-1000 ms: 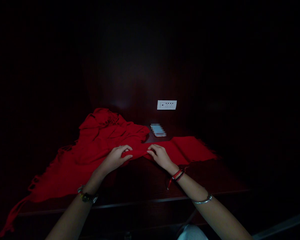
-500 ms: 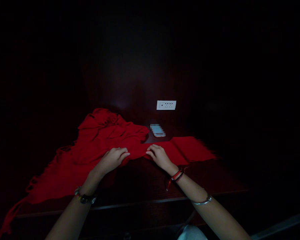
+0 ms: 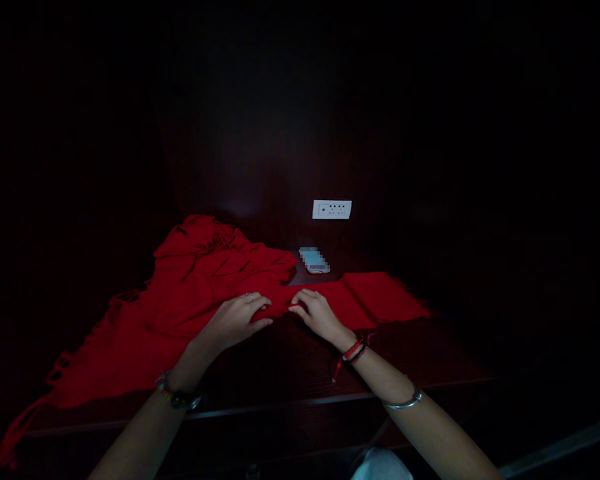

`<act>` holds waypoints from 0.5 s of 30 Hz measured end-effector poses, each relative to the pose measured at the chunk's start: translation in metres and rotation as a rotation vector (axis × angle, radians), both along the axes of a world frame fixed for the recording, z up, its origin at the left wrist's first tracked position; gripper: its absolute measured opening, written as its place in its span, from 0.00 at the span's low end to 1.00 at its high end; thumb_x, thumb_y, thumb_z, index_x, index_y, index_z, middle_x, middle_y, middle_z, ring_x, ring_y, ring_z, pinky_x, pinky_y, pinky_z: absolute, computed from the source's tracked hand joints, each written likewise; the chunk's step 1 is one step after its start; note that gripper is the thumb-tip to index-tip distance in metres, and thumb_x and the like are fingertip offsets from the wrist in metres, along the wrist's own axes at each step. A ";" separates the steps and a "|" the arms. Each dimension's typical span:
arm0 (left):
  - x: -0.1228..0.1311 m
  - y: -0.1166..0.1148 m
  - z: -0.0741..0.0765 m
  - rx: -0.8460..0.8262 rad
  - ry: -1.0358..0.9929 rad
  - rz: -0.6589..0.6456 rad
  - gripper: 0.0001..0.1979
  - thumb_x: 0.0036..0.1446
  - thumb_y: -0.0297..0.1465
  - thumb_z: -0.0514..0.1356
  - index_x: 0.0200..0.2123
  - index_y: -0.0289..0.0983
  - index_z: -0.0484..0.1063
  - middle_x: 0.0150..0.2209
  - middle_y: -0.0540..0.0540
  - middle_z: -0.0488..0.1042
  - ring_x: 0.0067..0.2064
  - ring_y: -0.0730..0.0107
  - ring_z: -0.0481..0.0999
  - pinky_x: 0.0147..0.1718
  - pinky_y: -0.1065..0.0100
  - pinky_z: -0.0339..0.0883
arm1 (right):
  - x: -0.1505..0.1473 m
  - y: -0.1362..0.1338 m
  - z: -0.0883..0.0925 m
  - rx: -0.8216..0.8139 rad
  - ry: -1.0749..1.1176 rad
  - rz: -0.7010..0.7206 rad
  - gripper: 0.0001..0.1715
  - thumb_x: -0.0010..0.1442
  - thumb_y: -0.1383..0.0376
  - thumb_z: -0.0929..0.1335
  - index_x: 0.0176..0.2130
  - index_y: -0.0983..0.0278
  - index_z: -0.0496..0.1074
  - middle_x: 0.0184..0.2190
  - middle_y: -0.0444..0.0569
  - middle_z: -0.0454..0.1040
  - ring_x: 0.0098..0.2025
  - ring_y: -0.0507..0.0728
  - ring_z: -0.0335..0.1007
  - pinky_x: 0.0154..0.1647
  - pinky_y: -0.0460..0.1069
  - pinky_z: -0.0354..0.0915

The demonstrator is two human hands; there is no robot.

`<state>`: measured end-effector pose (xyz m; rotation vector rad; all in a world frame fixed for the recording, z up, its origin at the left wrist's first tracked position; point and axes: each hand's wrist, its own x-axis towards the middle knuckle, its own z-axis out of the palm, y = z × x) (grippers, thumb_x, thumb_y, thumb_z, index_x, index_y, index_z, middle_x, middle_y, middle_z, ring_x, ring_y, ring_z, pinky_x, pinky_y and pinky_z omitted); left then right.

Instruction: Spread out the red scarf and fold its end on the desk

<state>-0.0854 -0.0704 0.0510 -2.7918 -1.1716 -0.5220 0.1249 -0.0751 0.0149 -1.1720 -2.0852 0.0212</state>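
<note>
A red fringed scarf (image 3: 195,287) lies spread over the dark tabletop, bunched in a heap at the left and drawn into a flat, narrower strip toward the right. My right hand (image 3: 316,315) pinches the near edge of that strip between thumb and fingers. Just left of it, my left hand (image 3: 237,320) rests at the scarf's near edge, thumb and fingers parted. Its fingertips lie over the cloth, and the thumb is in front of the edge. Loose tassels hang off the table at the far left.
Behind the strip lies a phone (image 3: 314,260) with a blurred screen. A white wall socket (image 3: 332,209) sits on the dark panel at the back. The table's front edge (image 3: 280,404) runs below my wrists. Much of the surroundings is too dark to make out.
My left hand has let go of its pinch and slid right, closer to my right hand, with its thumb now apart from the fingers. My right hand has barely moved.
</note>
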 end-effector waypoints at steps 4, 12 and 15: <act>0.011 -0.002 -0.004 0.002 -0.001 -0.012 0.10 0.58 0.31 0.48 0.37 0.38 0.68 0.37 0.47 0.70 0.39 0.69 0.69 0.40 0.69 0.61 | 0.002 -0.001 0.001 -0.001 0.013 -0.007 0.05 0.57 0.65 0.64 0.31 0.65 0.66 0.29 0.46 0.69 0.32 0.52 0.63 0.35 0.46 0.57; -0.006 -0.003 -0.010 -0.023 -0.038 -0.049 0.13 0.57 0.24 0.46 0.38 0.35 0.69 0.36 0.45 0.70 0.38 0.69 0.69 0.42 0.68 0.61 | 0.012 -0.008 0.011 0.004 -0.128 0.028 0.09 0.59 0.66 0.61 0.35 0.64 0.70 0.31 0.48 0.68 0.33 0.52 0.64 0.35 0.46 0.58; -0.016 -0.019 -0.020 -0.068 -0.018 -0.063 0.16 0.55 0.20 0.45 0.42 0.37 0.68 0.41 0.46 0.71 0.42 0.69 0.69 0.44 0.68 0.61 | 0.011 -0.029 0.010 0.023 -0.295 0.041 0.07 0.58 0.67 0.62 0.34 0.64 0.70 0.30 0.48 0.69 0.33 0.52 0.63 0.36 0.46 0.58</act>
